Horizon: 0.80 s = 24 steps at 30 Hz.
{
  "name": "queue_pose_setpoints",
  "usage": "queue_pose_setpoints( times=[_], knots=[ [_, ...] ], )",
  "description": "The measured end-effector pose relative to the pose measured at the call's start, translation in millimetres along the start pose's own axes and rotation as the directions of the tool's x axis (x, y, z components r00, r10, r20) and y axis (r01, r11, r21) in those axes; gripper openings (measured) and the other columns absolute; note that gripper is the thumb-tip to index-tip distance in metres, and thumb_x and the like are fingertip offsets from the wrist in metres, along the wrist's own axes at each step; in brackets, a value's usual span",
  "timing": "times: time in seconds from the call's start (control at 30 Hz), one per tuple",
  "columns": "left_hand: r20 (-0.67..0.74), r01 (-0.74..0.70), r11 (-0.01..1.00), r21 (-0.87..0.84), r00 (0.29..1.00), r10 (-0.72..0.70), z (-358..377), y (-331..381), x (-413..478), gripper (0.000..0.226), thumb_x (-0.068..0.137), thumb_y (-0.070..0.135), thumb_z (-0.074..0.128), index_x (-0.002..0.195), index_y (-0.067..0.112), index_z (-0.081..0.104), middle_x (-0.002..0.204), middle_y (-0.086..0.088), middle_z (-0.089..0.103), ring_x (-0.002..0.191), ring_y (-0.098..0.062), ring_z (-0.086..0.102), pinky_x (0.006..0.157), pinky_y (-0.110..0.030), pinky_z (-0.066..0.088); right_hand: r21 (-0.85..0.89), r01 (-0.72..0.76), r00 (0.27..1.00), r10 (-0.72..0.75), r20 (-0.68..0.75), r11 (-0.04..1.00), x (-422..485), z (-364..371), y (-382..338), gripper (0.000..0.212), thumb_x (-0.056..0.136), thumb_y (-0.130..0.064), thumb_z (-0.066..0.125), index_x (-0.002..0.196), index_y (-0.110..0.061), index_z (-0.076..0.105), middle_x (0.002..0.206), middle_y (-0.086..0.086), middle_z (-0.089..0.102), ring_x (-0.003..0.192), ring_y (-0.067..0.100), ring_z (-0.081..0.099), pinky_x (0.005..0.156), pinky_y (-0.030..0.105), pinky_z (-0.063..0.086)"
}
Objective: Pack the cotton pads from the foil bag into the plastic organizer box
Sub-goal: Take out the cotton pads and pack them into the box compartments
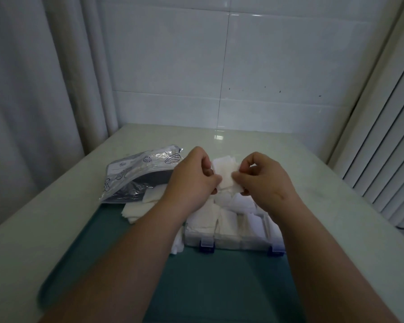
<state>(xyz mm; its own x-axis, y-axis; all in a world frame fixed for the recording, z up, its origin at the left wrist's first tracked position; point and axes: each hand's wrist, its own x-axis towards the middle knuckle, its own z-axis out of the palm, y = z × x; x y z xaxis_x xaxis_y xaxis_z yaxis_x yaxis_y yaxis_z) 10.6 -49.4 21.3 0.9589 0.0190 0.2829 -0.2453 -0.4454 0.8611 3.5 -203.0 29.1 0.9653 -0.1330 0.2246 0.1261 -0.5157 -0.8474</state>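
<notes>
Pinching: left hand (191, 180) and right hand (264, 180) each nip an opposite side of a small stack of cotton pads (224, 173), raised between them.
Box: plastic organizer box (229, 243) sits just below, toward the tabletop's near edge, long axis left to right, compartments partly filled.
Bag: foil bag (135, 169) lies toward the left edge, loose pads (138, 209) spilling beside it.
Next move: likely a short drop downward; both hands look equally near.

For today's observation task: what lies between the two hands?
In the head view, cotton pads, pinched by the left hand and right hand.
</notes>
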Motion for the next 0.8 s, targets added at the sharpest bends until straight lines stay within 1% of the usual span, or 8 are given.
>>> queue_pose_setpoints(
  times=[0.1, 0.2, 0.3, 0.4, 0.47, 0.53, 0.67, 0.8],
  knots=[
    [0.036, -0.037, 0.992, 0.123, 0.999, 0.033, 6, 1, 4, 0.019, 0.081, 0.010, 0.072, 0.078, 0.024, 0.060, 0.081, 0.001, 0.069, 0.069, -0.015, 0.071, 0.075, -0.040, 0.059, -0.116, 0.011, 1.000, -0.009, 0.016, 0.993, 3, 2, 4, 0.010, 0.089, -0.023, 0.066, 0.084, -0.027, 0.058, 0.090, -0.005, 0.065, 0.075, 0.013, 0.065, 0.060, 0.022, 0.054],
    [0.089, -0.064, 0.958, 0.280, 0.995, 0.041, 11, 1, 5, 0.016, 0.083, 0.013, 0.067, 0.087, 0.027, 0.071, 0.096, 0.004, 0.071, 0.089, -0.014, 0.066, 0.085, -0.029, 0.054, -0.177, -0.048, 0.996, 0.060, 0.064, 0.983, 7, 5, 11, 0.007, 0.089, -0.025, 0.066, 0.088, -0.030, 0.060, 0.091, -0.005, 0.065, 0.077, 0.014, 0.066, 0.066, 0.029, 0.058],
    [0.140, -0.072, 0.915, 0.396, 0.990, 0.017, 15, -3, 4, 0.018, 0.087, 0.015, 0.062, 0.095, 0.027, 0.073, 0.106, 0.005, 0.070, 0.097, -0.015, 0.064, 0.088, -0.031, 0.052, -0.254, -0.081, 0.987, 0.113, 0.114, 0.964, 9, 7, 17, 0.006, 0.090, -0.027, 0.065, 0.091, -0.032, 0.063, 0.096, -0.005, 0.067, 0.077, 0.014, 0.065, 0.065, 0.026, 0.056],
    [0.172, -0.074, 0.888, 0.454, 0.985, -0.006, 19, -5, 3, 0.021, 0.088, 0.015, 0.059, 0.098, 0.028, 0.072, 0.107, 0.005, 0.069, 0.097, -0.016, 0.063, 0.086, -0.032, 0.052, -0.330, -0.077, 0.982, 0.130, 0.140, 0.941, 11, 11, 21, 0.010, 0.089, -0.024, 0.064, 0.097, -0.030, 0.066, 0.098, -0.005, 0.066, 0.077, 0.009, 0.062, 0.056, 0.018, 0.046],
    [0.172, -0.084, 0.866, 0.492, 0.985, -0.002, 21, -7, 2, 0.021, 0.088, 0.016, 0.060, 0.098, 0.029, 0.073, 0.106, 0.006, 0.069, 0.096, -0.015, 0.062, 0.083, -0.031, 0.051, -0.358, -0.083, 0.976, 0.148, 0.157, 0.930, 12, 13, 22, 0.012, 0.088, -0.024, 0.066, 0.099, -0.030, 0.066, 0.100, -0.003, 0.067, 0.078, 0.008, 0.061, 0.055, 0.015, 0.043],
    [0.165, -0.094, 0.845, 0.527, 0.986, 0.007, 22, -9, 3, 0.020, 0.088, 0.017, 0.061, 0.098, 0.029, 0.073, 0.104, 0.006, 0.070, 0.094, -0.014, 0.062, 0.078, -0.028, 0.049, -0.395, -0.082, 0.969, 0.165, 0.182, 0.915, 14, 15, 22, 0.015, 0.086, -0.025, 0.069, 0.101, -0.029, 0.068, 0.101, -0.003, 0.068, 0.078, 0.008, 0.060, 0.057, 0.016, 0.043],
    [0.174, -0.129, 0.809, 0.574, 0.984, 0.034, 23, -13, 4, 0.019, 0.089, 0.021, 0.063, 0.105, 0.027, 0.072, 0.108, 0.004, 0.068, 0.096, -0.015, 0.061, 0.075, -0.025, 0.043, -0.449, -0.077, 0.960, 0.188, 0.208, 0.890, 16, 16, 21, 0.017, 0.084, -0.026, 0.071, 0.101, -0.025, 0.073, 0.097, -0.004, 0.070, 0.083, 0.009, 0.061, 0.071, 0.021, 0.047],
    [0.190, -0.178, 0.801, 0.572, 0.978, 0.081, 27, -18, 0, 0.018, 0.094, 0.031, 0.059, 0.107, 0.024, 0.070, 0.107, 0.001, 0.065, 0.093, -0.015, 0.058, 0.075, -0.026, 0.042, -0.458, -0.087, 0.955, 0.204, 0.213, 0.885, 17, 18, 20, 0.011, 0.085, -0.025, 0.070, 0.095, -0.025, 0.074, 0.090, -0.004, 0.070, 0.077, 0.007, 0.059, 0.066, 0.021, 0.047]
  ],
)
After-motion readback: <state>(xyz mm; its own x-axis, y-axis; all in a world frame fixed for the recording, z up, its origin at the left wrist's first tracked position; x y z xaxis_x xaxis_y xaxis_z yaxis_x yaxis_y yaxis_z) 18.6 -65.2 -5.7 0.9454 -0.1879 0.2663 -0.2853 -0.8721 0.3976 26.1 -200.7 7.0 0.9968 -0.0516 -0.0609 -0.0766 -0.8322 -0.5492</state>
